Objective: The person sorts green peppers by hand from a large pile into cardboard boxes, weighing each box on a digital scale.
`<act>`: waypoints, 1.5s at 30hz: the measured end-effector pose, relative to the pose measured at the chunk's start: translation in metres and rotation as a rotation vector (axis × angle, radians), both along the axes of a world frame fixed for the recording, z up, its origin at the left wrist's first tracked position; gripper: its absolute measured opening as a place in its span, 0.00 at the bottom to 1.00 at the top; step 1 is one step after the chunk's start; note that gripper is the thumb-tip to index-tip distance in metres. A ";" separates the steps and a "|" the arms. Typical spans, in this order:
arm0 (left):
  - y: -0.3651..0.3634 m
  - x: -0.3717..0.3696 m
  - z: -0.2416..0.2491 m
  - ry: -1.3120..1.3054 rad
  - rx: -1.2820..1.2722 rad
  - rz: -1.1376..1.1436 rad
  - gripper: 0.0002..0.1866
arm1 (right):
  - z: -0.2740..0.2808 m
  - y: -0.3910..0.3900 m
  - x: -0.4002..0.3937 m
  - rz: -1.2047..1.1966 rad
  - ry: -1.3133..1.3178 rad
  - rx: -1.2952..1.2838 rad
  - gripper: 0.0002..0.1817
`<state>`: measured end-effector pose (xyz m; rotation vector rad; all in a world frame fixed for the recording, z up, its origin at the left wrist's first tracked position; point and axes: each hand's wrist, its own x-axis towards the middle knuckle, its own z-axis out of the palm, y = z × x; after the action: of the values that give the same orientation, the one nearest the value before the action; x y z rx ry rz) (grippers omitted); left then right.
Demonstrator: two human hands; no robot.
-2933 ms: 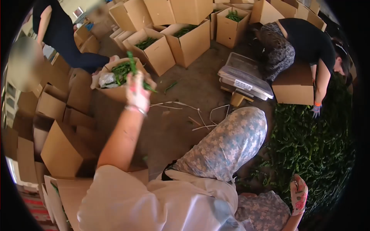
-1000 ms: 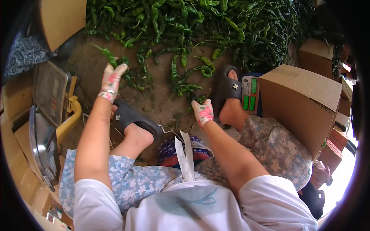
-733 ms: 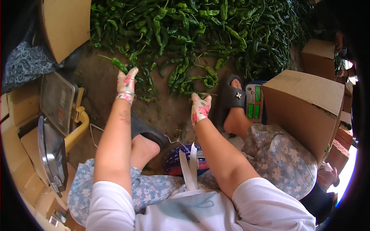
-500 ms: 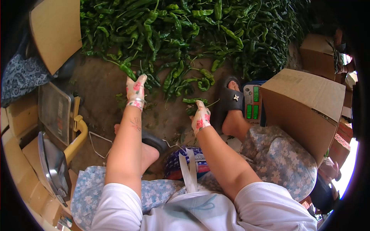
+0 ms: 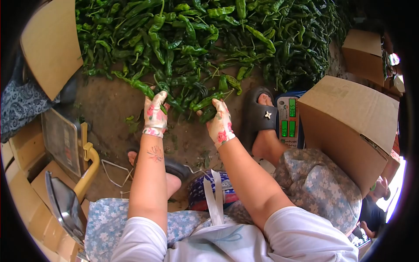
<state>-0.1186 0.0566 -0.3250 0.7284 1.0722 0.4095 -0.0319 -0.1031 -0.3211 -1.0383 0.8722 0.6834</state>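
A heap of green peppers [image 5: 196,39] is lying on the dirt floor [image 5: 109,113] in front of the seated person, filling the upper part of the head view, with loose ones trailing off its near edge. Both gloved hands are working at that edge. The left hand [image 5: 155,114], in a floral glove, is closing its fingers around a long pepper [image 5: 137,85] that is sticking out up and to the left; the fingers are curled about it, not spread. The right hand [image 5: 219,123], in a matching glove, is gripping a small bunch of peppers [image 5: 208,105] just beside the left hand's catch — the thumb and fingers are wrapped over the stems, though how many peppers it is holding cannot be told.

The two hands are sitting near each other, apart, with scattered peppers between them.

The person's right foot, in a dark sandal [image 5: 258,114], is resting at the edge of the heap, just right of the right hand. Next to it a scale display [image 5: 288,122] with green digits is showing, tucked against a closed cardboard box [image 5: 353,118]. Another cardboard box [image 5: 365,54] is standing farther right by the heap, and a tilted one [image 5: 50,43] is leaning at the upper left. At the lower left a metal weighing scale [image 5: 65,174] with a yellow frame is lying beside the left leg — near a bent white wire [image 5: 114,168] on the floor.
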 end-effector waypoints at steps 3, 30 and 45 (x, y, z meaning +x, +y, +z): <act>0.009 0.007 0.004 0.085 -0.043 0.035 0.28 | 0.004 0.003 0.006 0.143 -0.022 0.086 0.12; -0.022 0.015 0.075 -0.169 0.154 0.086 0.21 | 0.081 0.027 0.016 0.680 -0.125 0.074 0.29; -0.199 0.135 0.411 -1.119 0.235 -0.393 0.19 | 0.411 -0.198 0.086 0.360 -1.455 -0.080 0.22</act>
<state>0.0163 -0.1419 0.0860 0.7353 -0.1749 0.5055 0.0545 -0.3012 0.0895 -1.4122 -0.5651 0.0434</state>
